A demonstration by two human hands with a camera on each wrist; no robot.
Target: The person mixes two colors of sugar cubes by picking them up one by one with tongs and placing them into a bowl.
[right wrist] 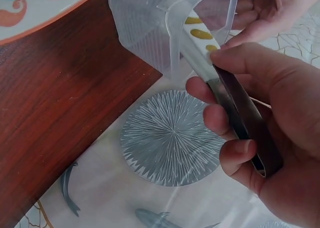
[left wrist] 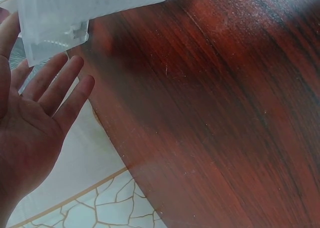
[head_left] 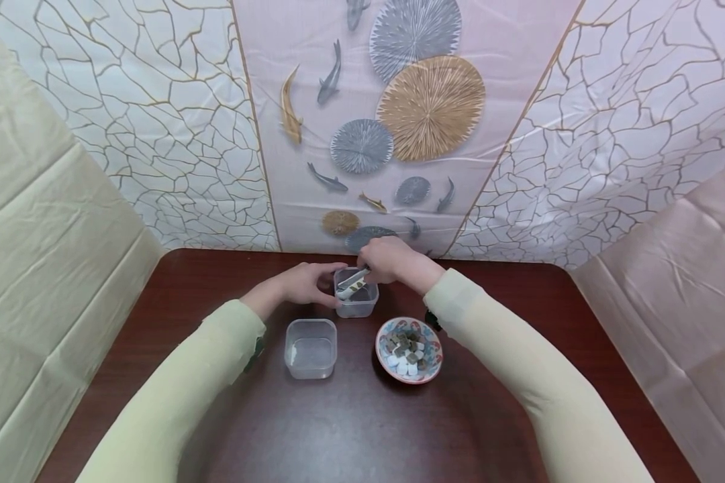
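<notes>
A clear square plastic container stands near the back edge of the table. My left hand holds its left side, thumb at the front corner and index finger along the back; the other fingers spread loosely in the left wrist view. Metal tongs with white, yellow-spotted arms are gripped in my right hand. Their tips reach down inside the container, and I cannot tell whether they pinch anything. A patterned bowl of white and grey-brown cubes sits below my right wrist.
Closer to me stands a second clear plastic container, left of the bowl. The dark reddish wooden table ends at a patterned cloth backdrop. Pale cloth walls flank it on both sides.
</notes>
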